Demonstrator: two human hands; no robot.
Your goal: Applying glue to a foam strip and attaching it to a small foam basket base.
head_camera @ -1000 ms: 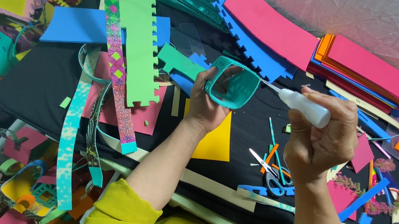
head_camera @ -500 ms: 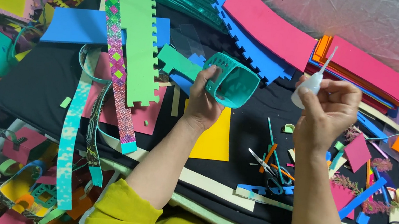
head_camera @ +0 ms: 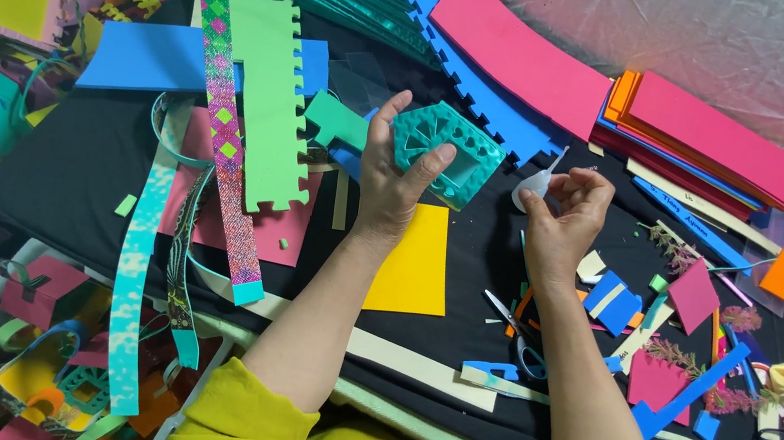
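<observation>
My left hand (head_camera: 395, 182) grips a teal foam basket (head_camera: 446, 152), and at its 3 o'clock my right hand (head_camera: 565, 213) pinches what seems a small glue bottle (head_camera: 533, 186).

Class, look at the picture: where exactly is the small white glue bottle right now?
In the head view, the glue bottle is pinched in the right hand, right of centre, beside the teal foam piece held by the left hand.

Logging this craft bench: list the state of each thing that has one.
Left hand: gripping teal foam cut-out basket piece, raised.
Right hand: pinching small white glue bottle, nozzle up.
Scissors: flat on black cloth.
Yellow foam square: flat.
</observation>
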